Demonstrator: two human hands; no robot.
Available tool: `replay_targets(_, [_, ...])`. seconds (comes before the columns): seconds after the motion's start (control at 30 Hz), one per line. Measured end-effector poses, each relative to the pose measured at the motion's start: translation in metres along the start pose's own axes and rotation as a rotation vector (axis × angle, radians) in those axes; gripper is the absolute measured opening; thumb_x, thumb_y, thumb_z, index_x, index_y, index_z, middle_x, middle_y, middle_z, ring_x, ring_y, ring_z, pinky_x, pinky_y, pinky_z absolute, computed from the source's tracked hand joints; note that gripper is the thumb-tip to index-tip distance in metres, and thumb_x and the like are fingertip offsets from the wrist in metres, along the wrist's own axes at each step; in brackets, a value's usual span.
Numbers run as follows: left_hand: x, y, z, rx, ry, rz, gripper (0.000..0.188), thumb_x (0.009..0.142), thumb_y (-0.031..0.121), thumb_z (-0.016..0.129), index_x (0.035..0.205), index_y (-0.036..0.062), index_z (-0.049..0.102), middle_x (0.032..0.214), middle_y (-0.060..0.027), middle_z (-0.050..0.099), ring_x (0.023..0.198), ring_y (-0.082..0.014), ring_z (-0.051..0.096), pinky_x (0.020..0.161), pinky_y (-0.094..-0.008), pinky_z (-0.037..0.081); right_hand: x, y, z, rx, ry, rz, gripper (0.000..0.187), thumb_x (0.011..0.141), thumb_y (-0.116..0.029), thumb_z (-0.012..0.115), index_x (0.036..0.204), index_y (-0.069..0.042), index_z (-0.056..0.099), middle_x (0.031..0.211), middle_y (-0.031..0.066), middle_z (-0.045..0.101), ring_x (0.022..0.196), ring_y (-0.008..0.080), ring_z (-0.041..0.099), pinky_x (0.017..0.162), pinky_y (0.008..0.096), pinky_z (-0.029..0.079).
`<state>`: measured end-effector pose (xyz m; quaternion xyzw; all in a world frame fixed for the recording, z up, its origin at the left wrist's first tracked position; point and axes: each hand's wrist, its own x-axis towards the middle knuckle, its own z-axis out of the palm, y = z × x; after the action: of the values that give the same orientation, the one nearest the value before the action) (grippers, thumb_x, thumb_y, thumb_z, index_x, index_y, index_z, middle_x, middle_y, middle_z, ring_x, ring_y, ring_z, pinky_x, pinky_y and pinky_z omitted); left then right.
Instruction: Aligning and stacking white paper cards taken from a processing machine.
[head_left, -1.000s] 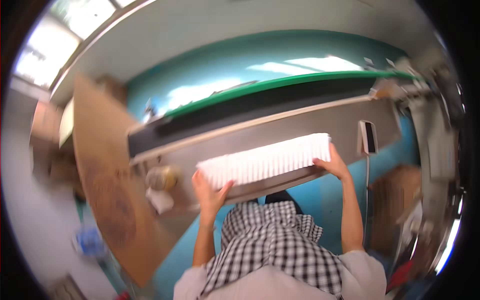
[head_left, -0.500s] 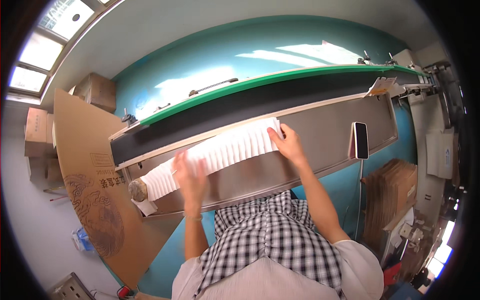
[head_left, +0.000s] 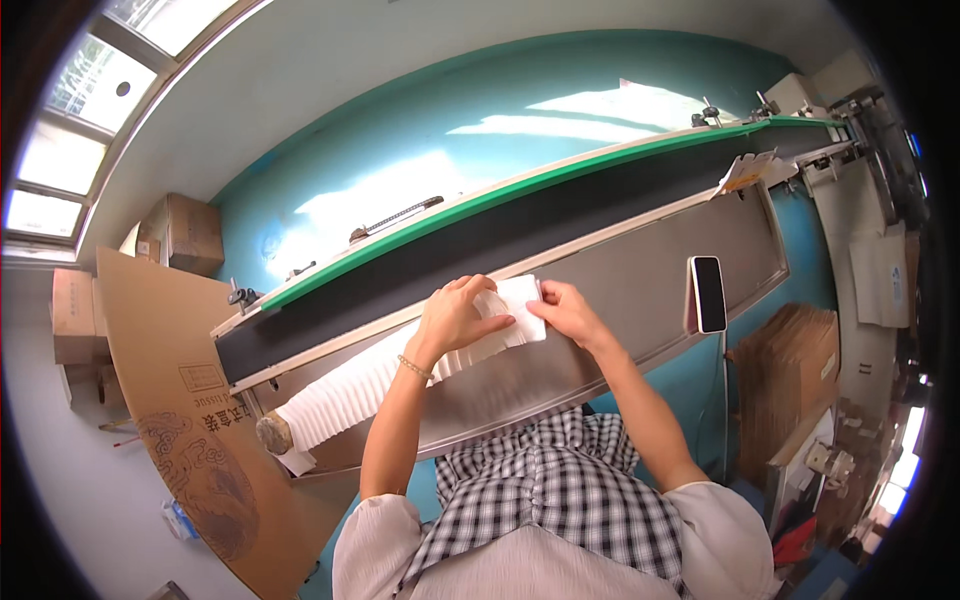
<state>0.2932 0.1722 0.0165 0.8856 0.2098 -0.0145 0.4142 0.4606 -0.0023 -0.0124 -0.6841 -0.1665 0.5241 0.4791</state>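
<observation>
A long row of folded white tissues (head_left: 345, 392) lies slantwise along a metal tray (head_left: 640, 262), packed edge to edge. My left hand (head_left: 458, 318) reaches over the row close to its right end, fingers on the far side and thumb on the near side, closed on the tissues. At that end, a flat-faced bundle of tissues (head_left: 523, 298) sits between my two hands. My right hand (head_left: 568, 312) pinches its right edge between thumb and fingers. A round, stone-like block (head_left: 272, 433) stands against the row's left end.
Behind the tray runs a dark conveyor belt (head_left: 470, 245) with a green rail (head_left: 560, 175). A phone on a stand (head_left: 708, 293) is at the tray's right front. Large cardboard (head_left: 170, 370) leans at left; flattened cartons (head_left: 790, 360) are stacked at right.
My left hand has moved right and away from me, from the row's left part to its right end. The end bundle now faces right, gripped by my right hand. The view has shifted slightly.
</observation>
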Motion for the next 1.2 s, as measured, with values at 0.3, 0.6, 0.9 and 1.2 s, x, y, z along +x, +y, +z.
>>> replay_targets(0.3, [-0.011, -0.009, -0.007, 0.009, 0.111, 0.119, 0.060, 0.080, 0.052, 0.083, 0.116, 0.0064, 0.067, 0.110, -0.0182, 0.071, 0.095, -0.0359, 0.070, 0.082, -0.0425, 0.056, 0.061, -0.012, -0.042, -0.360, 0.735, -0.295, 0.043, 0.096, -0.026, 0.074, 0.120, 0.002, 0.053, 0.104, 0.0156, 0.067, 0.090, 0.0238, 0.066, 0.075, 0.0358, 0.053])
replay_targets(0.6, [-0.016, -0.013, -0.002, -0.023, 0.102, 0.120, 0.054, 0.083, 0.050, 0.080, 0.114, 0.0083, 0.066, 0.108, -0.0165, 0.071, 0.098, -0.0371, 0.069, 0.086, -0.0449, 0.054, 0.089, -0.035, -0.087, -0.605, 0.817, -0.290, 0.062, 0.099, -0.025, 0.064, 0.148, 0.004, 0.041, 0.142, 0.0306, 0.052, 0.133, 0.0476, 0.048, 0.112, 0.0502, 0.040])
replay_targets(0.9, [-0.020, -0.017, -0.004, -0.034, 0.110, 0.147, 0.054, 0.084, 0.050, 0.079, 0.115, 0.0081, 0.065, 0.109, -0.0165, 0.070, 0.100, -0.0379, 0.067, 0.087, -0.0459, 0.053, 0.086, -0.006, -0.102, -0.375, 1.078, -0.435, 0.065, 0.100, -0.022, 0.064, 0.149, 0.011, 0.036, 0.145, 0.0319, 0.050, 0.138, 0.0445, 0.046, 0.116, 0.0476, 0.037])
replay_targets(1.2, [-0.033, -0.029, -0.013, 0.146, 0.125, 0.156, 0.110, 0.058, 0.061, 0.093, 0.147, 0.0113, 0.052, 0.126, -0.0192, 0.069, 0.112, -0.0367, 0.069, 0.085, -0.0420, 0.056, -0.019, 0.003, 0.078, -0.398, 0.260, -0.436, 0.036, 0.099, -0.031, 0.070, 0.115, 0.001, 0.067, 0.097, 0.0128, 0.072, 0.085, 0.0200, 0.067, 0.076, 0.0364, 0.054])
